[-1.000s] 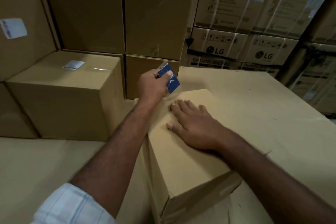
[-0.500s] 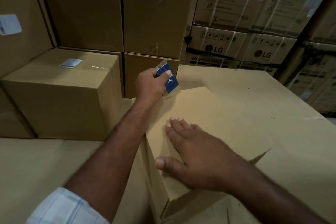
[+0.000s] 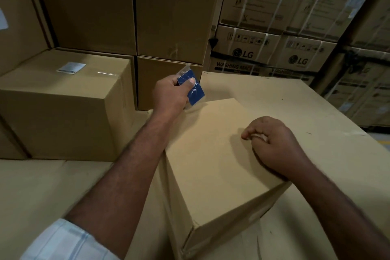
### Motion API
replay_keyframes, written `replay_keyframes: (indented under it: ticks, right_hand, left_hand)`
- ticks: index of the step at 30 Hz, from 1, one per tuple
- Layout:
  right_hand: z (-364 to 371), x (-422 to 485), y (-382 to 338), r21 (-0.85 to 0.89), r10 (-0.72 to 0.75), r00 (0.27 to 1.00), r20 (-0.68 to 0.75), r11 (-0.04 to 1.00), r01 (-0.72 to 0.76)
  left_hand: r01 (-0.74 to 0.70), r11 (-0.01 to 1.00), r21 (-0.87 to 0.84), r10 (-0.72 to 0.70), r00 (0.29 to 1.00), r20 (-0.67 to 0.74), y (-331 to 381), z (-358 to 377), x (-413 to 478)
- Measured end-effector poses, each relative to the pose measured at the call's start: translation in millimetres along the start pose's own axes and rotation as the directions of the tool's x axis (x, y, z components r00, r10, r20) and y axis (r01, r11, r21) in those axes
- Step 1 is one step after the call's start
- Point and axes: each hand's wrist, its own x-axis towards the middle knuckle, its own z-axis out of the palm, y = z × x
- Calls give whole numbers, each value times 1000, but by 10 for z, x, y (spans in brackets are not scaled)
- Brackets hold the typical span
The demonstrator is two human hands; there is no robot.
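**Sliding rightward, our right hand (image 3: 274, 145) curls up**

It now rests near the right edge of the plain brown cardboard box (image 3: 211, 164), fingers curled together, holding nothing we can see. Our left hand (image 3: 168, 95) pinches a small blue plastic-wrapped packet (image 3: 195, 91) over the box's far corner.

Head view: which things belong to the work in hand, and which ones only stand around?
In hand: left hand gripping the blue packet; right hand, fingers curled, resting on the near carton.
Standing around: labelled box at left; stacked plain boxes behind; LG cartons at back right.
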Motion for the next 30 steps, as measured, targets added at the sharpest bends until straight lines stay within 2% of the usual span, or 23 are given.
replay_keyframes:
  ticks: [2,6,15,18,21,27,30]
  right_hand:
    - [5,31,-31,-84,-13,998,54,996,18]
    - [12,25,-63,-65,-27,988,152,997,37]
    - [62,38,-80,-106,-67,985,162,991,84]
    - [29,49,-50,-57,-70,981,179,995,81]
    - [-92,111,-30,28,-51,961,272,999,44]
    - [-123,344,-202,-186,-71,938,340,972,141]
    - [-103,380,-215,-205,-60,944,325,970,133]
  left_hand:
    - [1,1000,4,-1,1000,7,7,7,9]
    - [-3,1000,19,2,1000,21,-1,5,13]
    - [-4,1000,21,4,1000,22,-11,3,16]
    - [5,1000,7,-5,1000,17,-8,5,12]
    - [19,1000,7,-19,1000,17,-1,19,15]
    - [31,999,7,-31,999,10,-22,39,34]
    - [22,1000,18,-23,1000,9,-34,46,49]
